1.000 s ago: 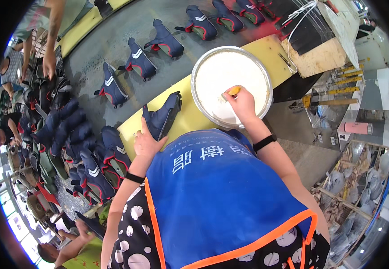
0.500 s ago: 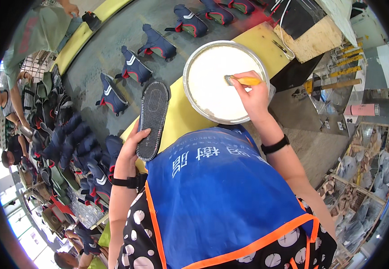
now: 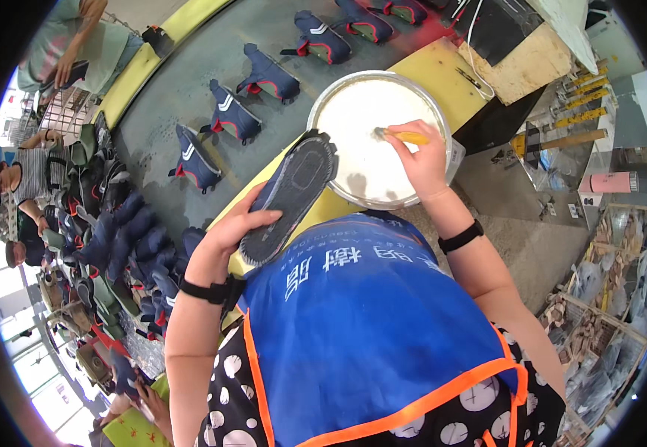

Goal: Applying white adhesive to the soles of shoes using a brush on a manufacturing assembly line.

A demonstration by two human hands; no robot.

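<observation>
Navy shoe upper (image 3: 293, 190), held sole-up just left of pan (image 3: 372, 74) by left hand (image 3: 235, 223), fingers gripping its edge, prob. so underside's exposed; right hand (image 3: 426, 164) pinches yellow-handled brush (image 3: 416, 138) over white liquid (image 3: 357, 108), contact unclear.

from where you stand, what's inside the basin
White material covers the visible inside of the basin. The right hand holds a yellow-handled brush over it; whether they touch is unclear. The basin's bottom is hidden.
</observation>
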